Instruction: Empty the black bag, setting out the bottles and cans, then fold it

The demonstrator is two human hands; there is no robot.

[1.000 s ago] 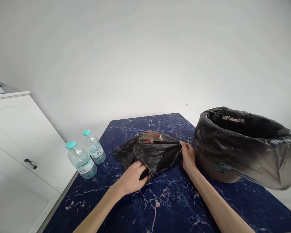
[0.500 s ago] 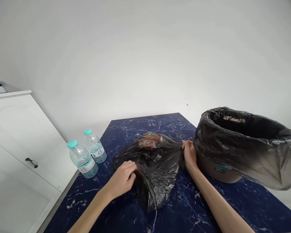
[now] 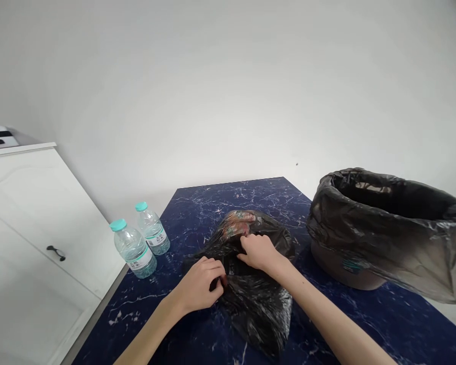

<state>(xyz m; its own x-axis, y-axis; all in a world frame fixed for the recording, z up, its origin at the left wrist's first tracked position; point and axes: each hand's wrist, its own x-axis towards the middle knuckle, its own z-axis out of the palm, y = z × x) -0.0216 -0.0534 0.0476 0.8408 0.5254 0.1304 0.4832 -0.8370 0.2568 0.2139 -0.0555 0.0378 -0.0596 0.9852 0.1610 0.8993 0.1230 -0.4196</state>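
Note:
A crumpled black plastic bag (image 3: 260, 304) lies on the dark blue marbled table (image 3: 213, 203), with something reddish showing through its far side. My left hand (image 3: 199, 286) is closed, pinching the bag's near left edge. My right hand (image 3: 259, 252) rests on top of the bag's middle, fingers curled and gripping the plastic. What is inside the bag is mostly hidden.
A bin lined with a black bag (image 3: 383, 228) stands at the right of the table. Two water bottles with teal caps (image 3: 133, 248) (image 3: 152, 228) stand at the table's left edge. A white cabinet (image 3: 30, 228) is at the left; a pale wall lies behind.
My right hand has left the bag's right end near the bin and moved left onto the bag's middle. The bag has bunched up and spread toward me. My left hand has shifted slightly.

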